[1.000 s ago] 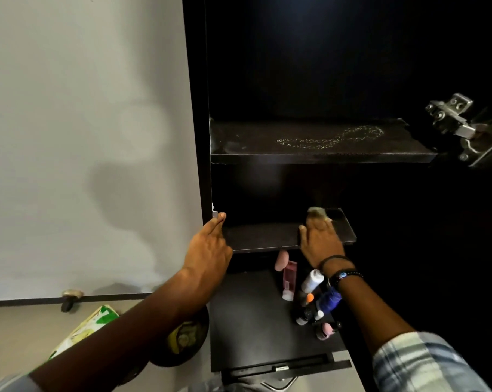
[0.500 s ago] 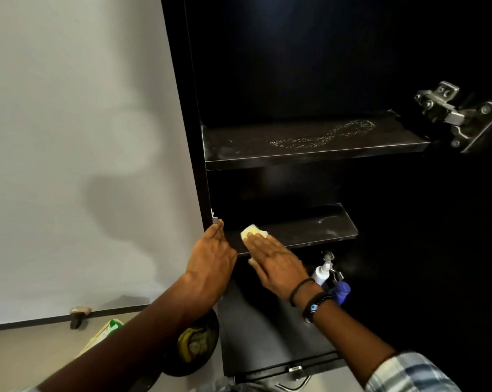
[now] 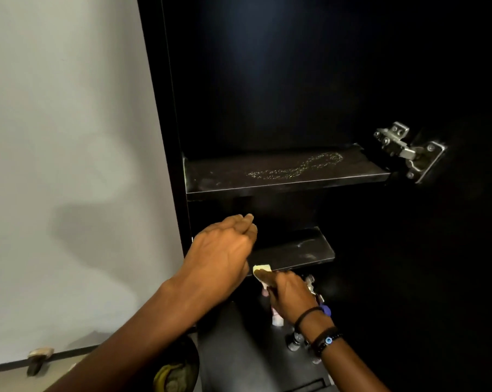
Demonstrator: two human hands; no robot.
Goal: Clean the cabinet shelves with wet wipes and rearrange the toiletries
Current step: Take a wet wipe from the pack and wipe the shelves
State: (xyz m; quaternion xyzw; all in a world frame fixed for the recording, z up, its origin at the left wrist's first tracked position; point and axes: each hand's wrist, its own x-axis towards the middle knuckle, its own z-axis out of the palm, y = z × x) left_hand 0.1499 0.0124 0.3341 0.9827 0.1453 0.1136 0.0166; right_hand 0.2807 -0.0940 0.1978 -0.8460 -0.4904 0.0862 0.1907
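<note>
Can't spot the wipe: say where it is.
Head view, lower centre: the wet wipe sticks out from the right hand at the front of the lower shelf, beside the left hand.

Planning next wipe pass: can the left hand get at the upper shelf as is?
Probably yes. The left hand is open and empty, below the upper shelf, with nothing between them. But the wipe is in the right hand.

No legible text found, toiletries (image 3: 277, 321) at 5 o'clock, labels too dark and blurred, hinge (image 3: 403, 148) at 2 o'clock, no readable marking
</note>
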